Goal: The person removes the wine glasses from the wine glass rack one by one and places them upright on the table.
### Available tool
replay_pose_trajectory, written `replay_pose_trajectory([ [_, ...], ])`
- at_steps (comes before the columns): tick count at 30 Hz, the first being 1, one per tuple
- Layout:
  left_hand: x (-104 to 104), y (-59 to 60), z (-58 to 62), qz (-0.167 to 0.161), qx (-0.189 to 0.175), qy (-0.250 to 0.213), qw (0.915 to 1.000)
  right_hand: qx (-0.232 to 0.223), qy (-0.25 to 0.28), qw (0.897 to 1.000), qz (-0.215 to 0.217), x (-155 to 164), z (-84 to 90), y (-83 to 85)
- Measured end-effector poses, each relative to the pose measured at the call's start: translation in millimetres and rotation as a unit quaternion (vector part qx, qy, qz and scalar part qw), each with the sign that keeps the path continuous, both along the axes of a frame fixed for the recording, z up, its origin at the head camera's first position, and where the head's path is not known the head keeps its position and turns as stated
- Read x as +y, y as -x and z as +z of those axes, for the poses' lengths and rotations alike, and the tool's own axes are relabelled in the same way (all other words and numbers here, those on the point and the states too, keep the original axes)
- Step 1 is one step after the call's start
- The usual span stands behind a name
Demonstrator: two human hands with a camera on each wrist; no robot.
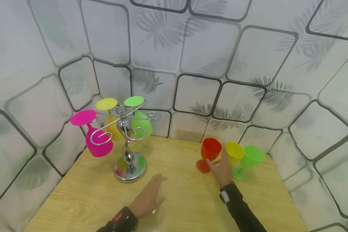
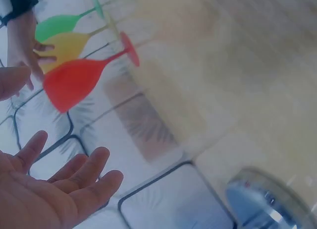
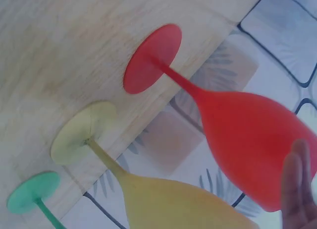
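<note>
A red plastic goblet [image 1: 211, 149] stands upright on the wooden table, with a yellow goblet [image 1: 235, 152] and a green goblet [image 1: 253, 157] in a row to its right. My right hand [image 1: 222, 170] reaches in between the red and yellow ones, fingers extended and thumb toward the red stem. In the right wrist view, straight fingers [image 3: 297, 182] overlap the edge of the red bowl [image 3: 252, 140]. Over the table, left of the row, my left hand [image 1: 147, 197] is held with spread fingers and nothing in it.
At the left stands a chrome goblet rack [image 1: 130, 166] with curled wire arms. Upside down from it hang a pink goblet [image 1: 100, 146], a yellow one [image 1: 112, 127] and a green one [image 1: 141, 124]. Patterned fabric [image 1: 203, 96] encloses the table's back and sides.
</note>
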State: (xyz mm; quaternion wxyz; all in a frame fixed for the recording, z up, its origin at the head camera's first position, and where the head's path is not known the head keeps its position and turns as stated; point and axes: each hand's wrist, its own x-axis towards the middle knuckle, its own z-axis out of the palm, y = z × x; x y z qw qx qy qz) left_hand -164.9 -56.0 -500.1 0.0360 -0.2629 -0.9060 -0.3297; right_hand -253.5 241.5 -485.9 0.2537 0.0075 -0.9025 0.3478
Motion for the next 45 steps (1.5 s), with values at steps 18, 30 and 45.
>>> replay_pose_trajectory([
  [18, -54.5, 20.3, 153.1, 0.046, 0.325, -0.055, 0.9430, -0.179, -0.086, 0.920, 0.338, -18.8, -29.6, -55.6],
  [30, -164.5, 68.7, 192.3, 0.278, 0.188, -0.101, 0.9365, -0.208, -0.073, 0.915, 0.337, -21.2, -28.8, -49.7],
  [45, -198.2, 92.4, 174.8, 0.291, 0.029, 0.002, 0.9563, -0.220, -0.064, 0.910, 0.345, -24.3, -28.4, -43.8],
])
